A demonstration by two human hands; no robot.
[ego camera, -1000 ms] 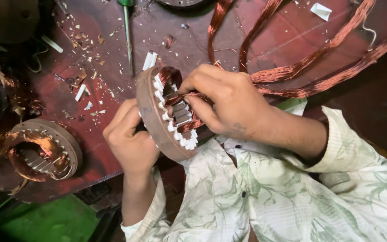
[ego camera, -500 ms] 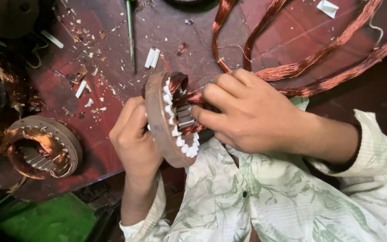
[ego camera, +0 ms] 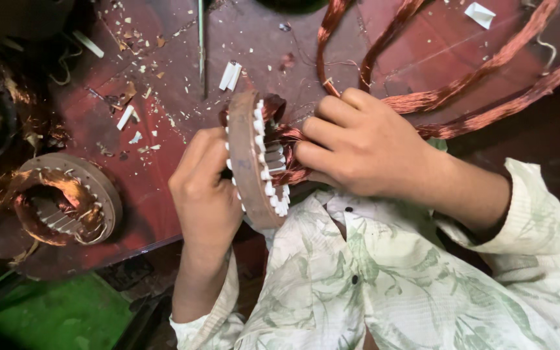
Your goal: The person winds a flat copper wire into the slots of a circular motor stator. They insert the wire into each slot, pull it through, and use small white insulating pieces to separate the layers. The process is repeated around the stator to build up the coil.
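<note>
With the left hand (ego camera: 205,188) gripping the rusty ring-shaped stator (ego camera: 249,162) and the right hand (ego camera: 358,146) pinching copper coil (ego camera: 286,139), wire risked snagging on slot edges.

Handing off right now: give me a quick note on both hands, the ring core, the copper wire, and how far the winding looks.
Left hand: grips the outer rim of the ring core, held on edge over the red table.
Right hand: fingers pressed on the copper coil at the core's slots.
White slot liners line the inner edge.
Done: one coil bundle sits partly in the slots.
Left: long copper loops lie loose on the table, not yet in.
A second wound core lies to the left.
</note>
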